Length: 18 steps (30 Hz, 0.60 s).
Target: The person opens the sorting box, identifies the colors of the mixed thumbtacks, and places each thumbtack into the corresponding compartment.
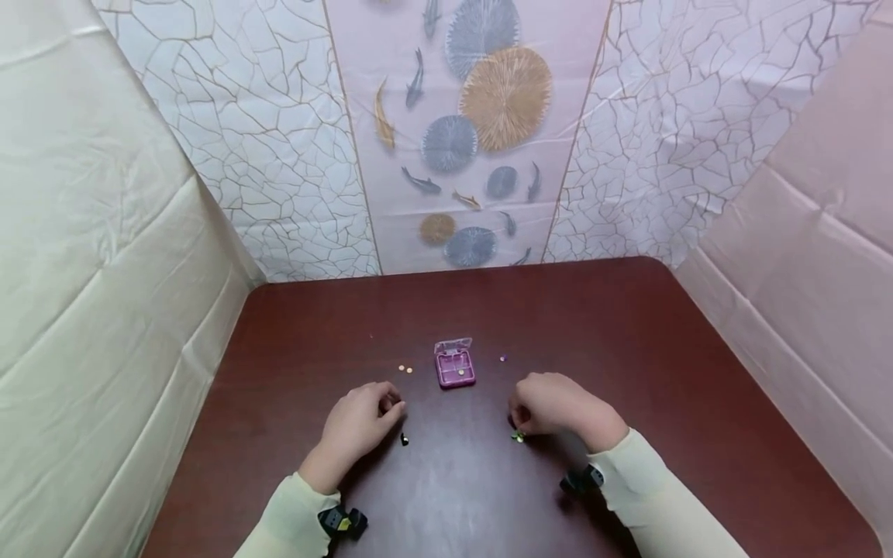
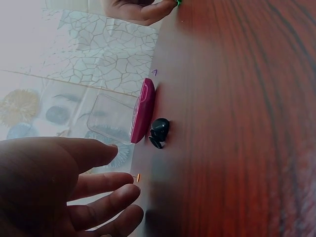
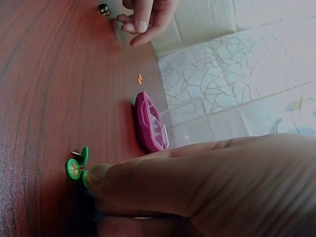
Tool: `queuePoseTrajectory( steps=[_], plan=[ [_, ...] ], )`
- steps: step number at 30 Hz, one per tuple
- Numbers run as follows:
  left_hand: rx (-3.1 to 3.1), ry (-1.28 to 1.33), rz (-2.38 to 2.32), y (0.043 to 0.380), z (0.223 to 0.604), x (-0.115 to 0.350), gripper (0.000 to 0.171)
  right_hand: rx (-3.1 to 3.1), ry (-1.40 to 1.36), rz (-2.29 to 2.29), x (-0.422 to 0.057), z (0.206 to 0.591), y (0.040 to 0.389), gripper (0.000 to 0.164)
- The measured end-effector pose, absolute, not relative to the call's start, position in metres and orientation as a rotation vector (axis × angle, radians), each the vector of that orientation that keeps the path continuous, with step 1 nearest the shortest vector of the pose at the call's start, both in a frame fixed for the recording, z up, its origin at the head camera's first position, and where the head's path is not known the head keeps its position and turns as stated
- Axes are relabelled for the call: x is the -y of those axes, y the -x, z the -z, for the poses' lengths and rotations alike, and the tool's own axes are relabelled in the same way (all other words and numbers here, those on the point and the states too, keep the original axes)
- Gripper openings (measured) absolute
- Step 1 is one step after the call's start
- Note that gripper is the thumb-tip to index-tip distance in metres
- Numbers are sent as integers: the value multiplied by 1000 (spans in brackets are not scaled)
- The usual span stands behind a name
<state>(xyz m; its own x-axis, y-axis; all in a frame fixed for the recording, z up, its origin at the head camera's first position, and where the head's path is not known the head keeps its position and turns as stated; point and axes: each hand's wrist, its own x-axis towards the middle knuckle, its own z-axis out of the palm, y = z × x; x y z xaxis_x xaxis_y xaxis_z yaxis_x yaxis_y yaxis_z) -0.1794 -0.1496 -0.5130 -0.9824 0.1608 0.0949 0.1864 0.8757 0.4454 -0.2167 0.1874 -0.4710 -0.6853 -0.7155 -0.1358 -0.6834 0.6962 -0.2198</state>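
Observation:
My right hand (image 1: 554, 404) reaches down to the table and pinches a green thumbtack (image 3: 85, 179) at the tip of its thumb; the opposing fingertip is mostly hidden. Two more green thumbtacks (image 3: 73, 169) lie right beside it, pins showing. My left hand (image 1: 364, 418) holds nothing, its fingers loosely bent, close to a small cluster of black thumbtacks (image 2: 159, 131). Between the hands and farther back stands a small purple compartment box (image 1: 456, 368), its clear lid (image 1: 453, 346) raised. One gold-looking thumbtack (image 1: 461, 373) lies inside the box.
Two orange-gold thumbtacks (image 1: 405, 369) lie left of the box, and a small purple thumbtack (image 1: 503, 358) lies to its right. Everything rests on a dark red-brown table (image 1: 314, 325). Patterned sheeting (image 1: 279, 155) hangs behind it, with pale padded panels on both sides.

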Motion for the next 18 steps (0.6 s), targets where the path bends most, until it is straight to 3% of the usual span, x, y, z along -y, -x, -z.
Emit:
queuePoseTrajectory(
  steps=[18],
  plan=[
    [2914, 283, 724, 175, 517, 152, 12, -2940, 1107, 222, -162, 458, 237, 19]
  ],
)
